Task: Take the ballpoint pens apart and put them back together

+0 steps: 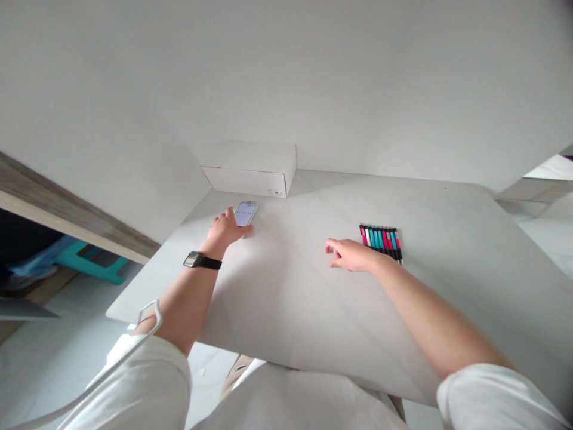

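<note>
My left hand (224,230), wearing a black watch (197,260) on the wrist, grips the near end of a phone (246,213). The thumb lies along the phone's right side and the fingers are at its left. The lit screen shows digits too small to read surely. Over the middle of the table my right hand (351,254) is loosely curled, thumb and forefinger apart, with nothing visible between them. Just behind and right of it lies a neat row of several pens (380,240) in pink, teal and white with black ends, partly covered by my right wrist.
A white box (250,170) stands at the table's back left, against the wall. The pale table (286,298) has rounded corners, and its near edge meets my body. A white cable (102,373) runs past my left arm. A teal stool (89,261) is on the floor at left.
</note>
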### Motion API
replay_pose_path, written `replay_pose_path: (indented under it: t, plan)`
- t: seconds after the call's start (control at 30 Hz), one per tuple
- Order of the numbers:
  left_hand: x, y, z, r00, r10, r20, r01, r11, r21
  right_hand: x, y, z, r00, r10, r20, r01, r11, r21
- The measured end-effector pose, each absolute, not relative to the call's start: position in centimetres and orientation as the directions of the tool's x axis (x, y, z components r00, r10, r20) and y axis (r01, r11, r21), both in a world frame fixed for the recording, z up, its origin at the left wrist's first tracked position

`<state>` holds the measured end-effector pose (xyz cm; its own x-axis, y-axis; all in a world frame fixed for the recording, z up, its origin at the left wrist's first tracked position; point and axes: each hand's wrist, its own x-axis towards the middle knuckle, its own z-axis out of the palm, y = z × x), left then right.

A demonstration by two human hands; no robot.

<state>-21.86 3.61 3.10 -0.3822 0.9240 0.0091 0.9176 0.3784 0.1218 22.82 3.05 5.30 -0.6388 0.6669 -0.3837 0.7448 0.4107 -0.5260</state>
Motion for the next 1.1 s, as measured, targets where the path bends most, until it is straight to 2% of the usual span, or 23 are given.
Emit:
replay_pose_path:
  t: [0.2,0.57,1.1]
  plan:
    - [-21.3,5.0,3.9,-0.426,0.904,-0.035,0.899,0.428,0.097,22.9,3.2,5.1,-0.636,0.67,-0.384,0.749,0.414,-0.518]
    - [-23.5,6.4,3.9,-0.462,0.886,0.031,0.881,0.454,0.135,22.8,3.1,5.3,-0.635,0.667,-0.389,0.75,0.413,-0.516]
    - [-25.4,9.6,3.3,-0.484,0.875,0.009,0.865,0.476,0.157,22.8,3.4,5.2,-0.626,0.67,-0.398,0.754,0.392,-0.527]
